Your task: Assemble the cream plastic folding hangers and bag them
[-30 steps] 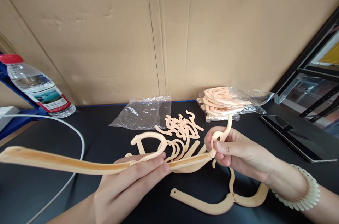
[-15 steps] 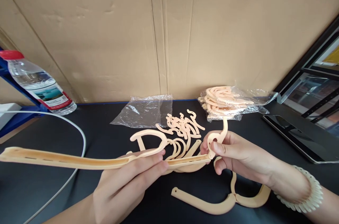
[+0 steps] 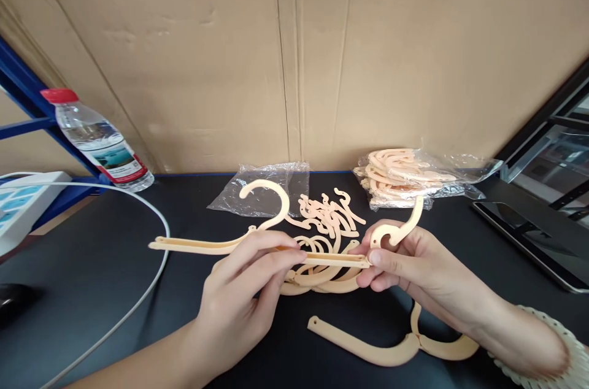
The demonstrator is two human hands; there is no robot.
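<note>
My left hand (image 3: 251, 278) is closed around the middle of a cream plastic clothes hanger (image 3: 197, 246), held above the table. Its large hook curves up over the fingers, and one arm reaches out to the left. The grooved other arm points toward my right hand (image 3: 414, 266), which pinches a small curved hook piece (image 3: 413, 220) against that arm's end. Whether the two are joined cannot be made out, since the thumb covers the spot. Below lies a hanger with bent arms (image 3: 363, 349). Behind the held arm are several more hangers (image 3: 322, 281), partly covered.
Loose small hook pieces (image 3: 338, 217) lie heaped beyond my hands. Behind them are an empty clear bag (image 3: 225, 196) and a bag packed with cream parts (image 3: 396, 177). A water bottle (image 3: 110, 150), white cable (image 3: 159, 266), black mouse (image 3: 16, 303) and dark tablet (image 3: 519, 242) lie around the sides.
The held hanger has turned, so its hook stands higher and its left arm looks shorter. The small hook piece has tilted to the right at the arm's end. The view has shifted left.
</note>
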